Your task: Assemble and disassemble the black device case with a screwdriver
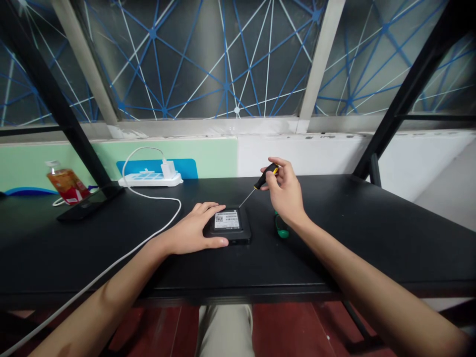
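Observation:
A flat black electronic box [246, 229] with a white printed label [226, 219] lies on the black table. My left hand [193, 229] grips it from the left, thumb along the near edge and fingers over the far edge. My right hand [285, 191] holds a screwdriver [266, 177] with a black and yellow handle, fingers closed around the grip. Its thin shaft slants down to the left, with the tip at the box's far right corner; whether it touches a screw is too small to tell. Partly hidden below my right wrist lies a green and black object [282, 231].
A white power strip [150, 179] with a plugged-in charger [168, 169] sits at the back left. Its white cable [148, 242] runs across the table to the front left. A drink bottle [67, 183] and a dark flat device [84, 206] stand by the left black post.

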The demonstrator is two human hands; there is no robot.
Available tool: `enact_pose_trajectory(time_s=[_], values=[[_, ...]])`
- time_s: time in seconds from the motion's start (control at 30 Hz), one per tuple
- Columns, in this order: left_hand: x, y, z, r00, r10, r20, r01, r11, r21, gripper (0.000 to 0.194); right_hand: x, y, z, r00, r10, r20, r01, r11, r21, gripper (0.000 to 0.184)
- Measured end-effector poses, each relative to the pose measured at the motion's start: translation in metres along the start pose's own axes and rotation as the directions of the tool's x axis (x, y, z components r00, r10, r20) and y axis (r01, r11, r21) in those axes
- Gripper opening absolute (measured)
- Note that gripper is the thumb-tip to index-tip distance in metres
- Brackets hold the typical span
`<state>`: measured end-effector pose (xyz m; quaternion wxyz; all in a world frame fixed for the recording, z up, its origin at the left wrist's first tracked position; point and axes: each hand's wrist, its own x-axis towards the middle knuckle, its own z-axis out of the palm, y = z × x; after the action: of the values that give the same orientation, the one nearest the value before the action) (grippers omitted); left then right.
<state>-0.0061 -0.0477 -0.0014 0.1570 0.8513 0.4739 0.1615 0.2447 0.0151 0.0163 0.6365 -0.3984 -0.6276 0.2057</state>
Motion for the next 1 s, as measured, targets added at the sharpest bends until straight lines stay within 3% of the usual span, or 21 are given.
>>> enact_pose_trajectory(time_s=[0.73, 1.0], values=[[0.0004, 0.0016, 0.0007, 1.0, -0.006, 0.003, 0.006, 1.0, -0.002, 0.085, -0.0008, -0.0033, -0.0011, 0.999, 0.015, 0.028, -0.014, 0.999, -0.047, 0.037], [0.0003, 0.002, -0.0004, 1.0, 0.0, 0.01, 0.0, 1.0, -0.014, 0.083, -0.0006, 0.003, -0.0014, 0.998, 0.024, 0.058, -0.026, 0.999, 0.042, 0.043]])
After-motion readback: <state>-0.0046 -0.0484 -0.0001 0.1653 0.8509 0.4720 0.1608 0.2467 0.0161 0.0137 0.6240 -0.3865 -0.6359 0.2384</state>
